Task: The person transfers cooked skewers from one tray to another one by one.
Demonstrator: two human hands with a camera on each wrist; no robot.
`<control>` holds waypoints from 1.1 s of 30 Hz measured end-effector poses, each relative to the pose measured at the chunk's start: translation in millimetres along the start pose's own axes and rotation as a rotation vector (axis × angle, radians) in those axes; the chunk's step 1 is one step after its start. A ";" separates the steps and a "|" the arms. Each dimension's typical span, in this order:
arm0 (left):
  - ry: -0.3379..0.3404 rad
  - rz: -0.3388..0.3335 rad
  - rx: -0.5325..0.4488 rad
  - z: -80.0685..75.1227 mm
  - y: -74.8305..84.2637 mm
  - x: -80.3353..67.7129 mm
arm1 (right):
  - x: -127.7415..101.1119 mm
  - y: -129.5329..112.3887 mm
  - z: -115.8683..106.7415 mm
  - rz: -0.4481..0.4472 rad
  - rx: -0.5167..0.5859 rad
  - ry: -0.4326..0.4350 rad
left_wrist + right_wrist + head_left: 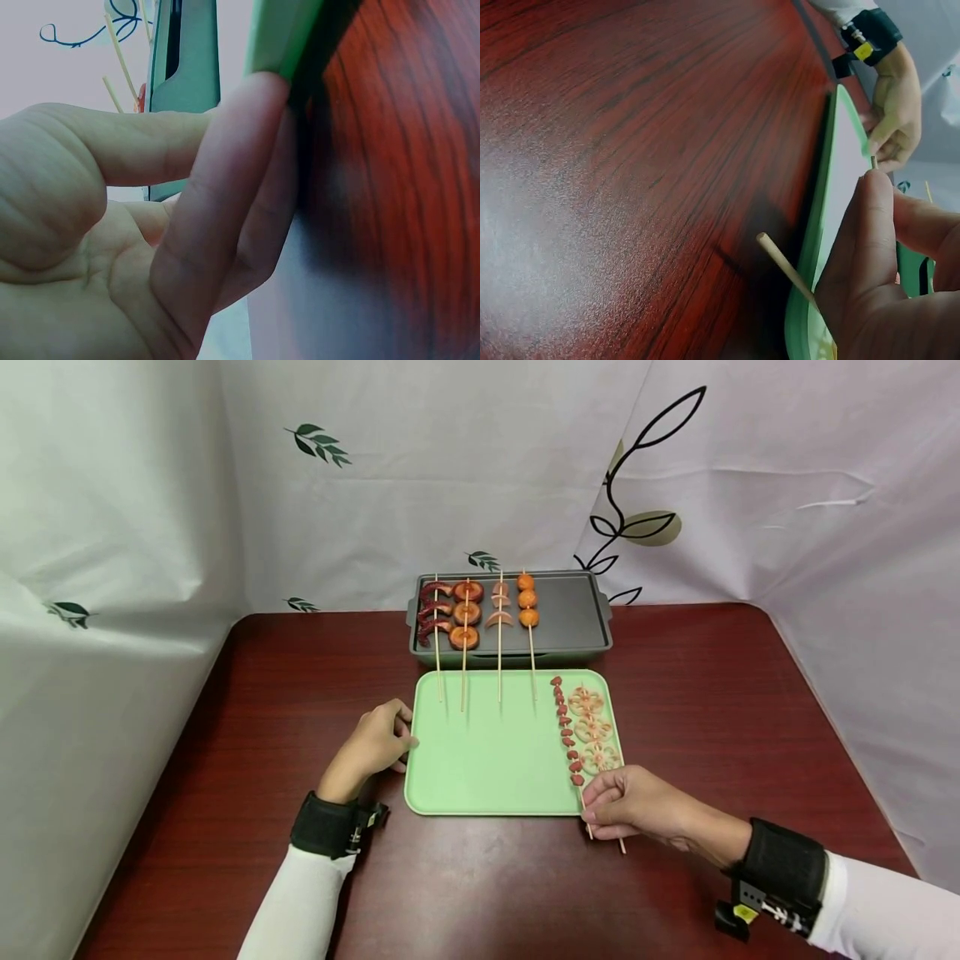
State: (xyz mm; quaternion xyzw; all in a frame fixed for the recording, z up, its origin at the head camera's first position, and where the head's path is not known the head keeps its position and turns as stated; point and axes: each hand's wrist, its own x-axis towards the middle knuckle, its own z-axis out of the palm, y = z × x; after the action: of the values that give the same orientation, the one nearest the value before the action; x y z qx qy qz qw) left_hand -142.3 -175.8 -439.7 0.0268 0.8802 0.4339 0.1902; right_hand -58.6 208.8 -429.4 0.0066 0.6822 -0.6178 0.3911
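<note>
Nearest the camera, two white sleeves with black wrist straps reach over the dark red wooden counter (712,693) — the largest thing here, carrying everything else. At its far edge sits a dark grey griddle pan (573,614), where four skewers lie side by side: red curled pieces, orange rings, pale pink slices and three orange balls, their bare sticks reaching out over the pan's near rim. Just in front of the pan lies a light green tray (487,760), its right part holding two more skewers — a lotus-root skewer (592,731) and, just left of it, a small red-piece skewer (566,735). The left hand (372,745) rests at the tray's left edge, fingers (225,202) loosely bent and touching the green rim, gripping nothing that can be seen. The right hand (630,802) sits at the tray's near right corner, its fingers (874,225) curled and pinching the sticks of the two tray skewers; both stick ends poke out past the tray's near rim above the wood, below the hand.
</note>
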 end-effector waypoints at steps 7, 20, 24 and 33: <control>-0.002 -0.002 0.000 -1.0 1.4 0.3 | 1.9 -0.8 -0.2 -0.006 -0.076 0.028; 0.000 -0.006 -0.005 0.6 0.5 1.8 | 5.9 -2.0 -4.9 -0.040 -0.232 0.090; 0.002 -0.007 -0.011 0.7 -0.5 1.1 | 6.0 -2.8 -4.3 -0.045 -0.281 0.104; -0.009 -0.010 -0.011 0.3 -0.3 0.3 | 6.7 -4.7 -2.1 -0.031 -0.301 0.090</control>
State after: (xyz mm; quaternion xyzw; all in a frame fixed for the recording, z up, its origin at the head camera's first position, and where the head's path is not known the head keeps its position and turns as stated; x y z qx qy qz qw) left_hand -142.4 -175.7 -440.2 0.0235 0.8770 0.4378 0.1964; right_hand -66.6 206.3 -429.3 -0.0349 0.7840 -0.5134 0.3471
